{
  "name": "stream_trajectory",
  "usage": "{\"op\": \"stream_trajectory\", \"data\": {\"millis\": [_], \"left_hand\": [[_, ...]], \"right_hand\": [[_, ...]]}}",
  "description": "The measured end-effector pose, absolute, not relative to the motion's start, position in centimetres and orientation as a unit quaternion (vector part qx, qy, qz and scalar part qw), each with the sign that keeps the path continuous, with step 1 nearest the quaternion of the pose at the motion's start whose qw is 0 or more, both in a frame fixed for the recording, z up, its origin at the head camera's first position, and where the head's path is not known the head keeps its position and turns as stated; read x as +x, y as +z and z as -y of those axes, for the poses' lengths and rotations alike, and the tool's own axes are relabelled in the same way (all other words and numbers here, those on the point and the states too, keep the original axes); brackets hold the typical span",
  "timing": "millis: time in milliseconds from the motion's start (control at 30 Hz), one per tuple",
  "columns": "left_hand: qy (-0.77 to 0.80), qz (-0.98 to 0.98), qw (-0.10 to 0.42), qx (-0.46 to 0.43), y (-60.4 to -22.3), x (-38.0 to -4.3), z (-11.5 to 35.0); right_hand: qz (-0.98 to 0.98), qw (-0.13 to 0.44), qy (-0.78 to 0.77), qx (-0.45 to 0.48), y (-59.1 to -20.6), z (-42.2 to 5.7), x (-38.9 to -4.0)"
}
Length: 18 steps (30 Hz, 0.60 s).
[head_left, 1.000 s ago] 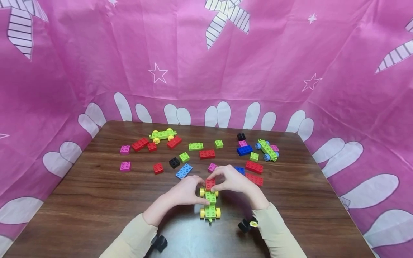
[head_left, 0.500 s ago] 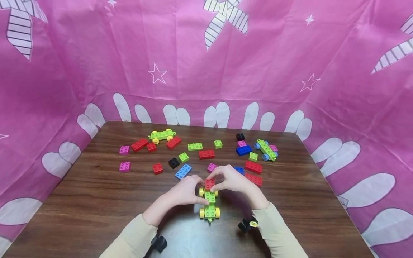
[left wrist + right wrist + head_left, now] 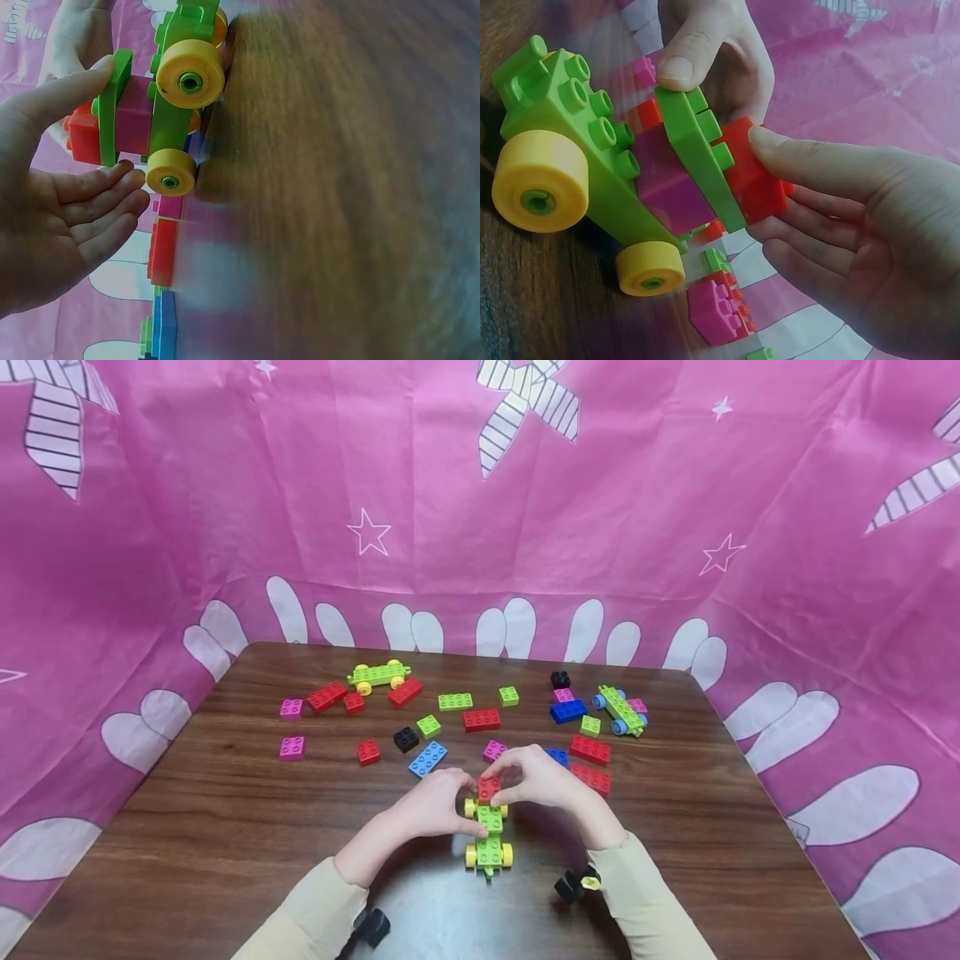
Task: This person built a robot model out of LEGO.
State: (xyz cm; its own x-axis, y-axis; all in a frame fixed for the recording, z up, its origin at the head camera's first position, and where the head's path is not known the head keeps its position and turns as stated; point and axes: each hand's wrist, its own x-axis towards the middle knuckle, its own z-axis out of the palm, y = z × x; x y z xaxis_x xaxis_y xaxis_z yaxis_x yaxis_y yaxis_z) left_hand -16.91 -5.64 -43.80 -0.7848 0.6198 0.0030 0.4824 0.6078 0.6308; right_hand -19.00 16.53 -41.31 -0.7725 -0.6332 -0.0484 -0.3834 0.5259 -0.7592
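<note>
A lime-green toy car base (image 3: 490,853) with yellow wheels stands on the table in front of me. On it sits a pink brick (image 3: 673,187), topped by a flat lime-green brick (image 3: 697,157). A red brick (image 3: 756,176) is on the far part of that flat brick. My right hand (image 3: 542,779) pinches the red brick between thumb and fingers. From the left, my left hand (image 3: 435,802) holds the flat green brick, thumb on its near end and fingers towards its far end. The right wrist view hides most of the left fingers.
Loose red, pink, black, green and blue bricks lie beyond the hands, including a light-blue brick (image 3: 428,759) and a red brick (image 3: 482,719). A yellow-wheeled car base (image 3: 379,674) stands at the back left, a blue-wheeled one (image 3: 621,710) at the back right. Pink cloth (image 3: 450,485) hangs behind the table.
</note>
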Motion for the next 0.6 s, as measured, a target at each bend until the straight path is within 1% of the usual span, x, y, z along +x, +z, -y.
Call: {"op": "stream_trajectory", "data": {"millis": [367,600], "left_hand": [[0.312,-0.894,0.115,0.302,-43.75,-16.82,5.59],[0.307,-0.896,0.126,0.296,-43.62,-16.79,5.78]], "right_hand": [[-0.853,0.171,-0.400,-0.287,-41.32,-16.58,-18.90],[-0.860,0.158,-0.379,-0.302,-41.15,-16.52,-18.78]]}}
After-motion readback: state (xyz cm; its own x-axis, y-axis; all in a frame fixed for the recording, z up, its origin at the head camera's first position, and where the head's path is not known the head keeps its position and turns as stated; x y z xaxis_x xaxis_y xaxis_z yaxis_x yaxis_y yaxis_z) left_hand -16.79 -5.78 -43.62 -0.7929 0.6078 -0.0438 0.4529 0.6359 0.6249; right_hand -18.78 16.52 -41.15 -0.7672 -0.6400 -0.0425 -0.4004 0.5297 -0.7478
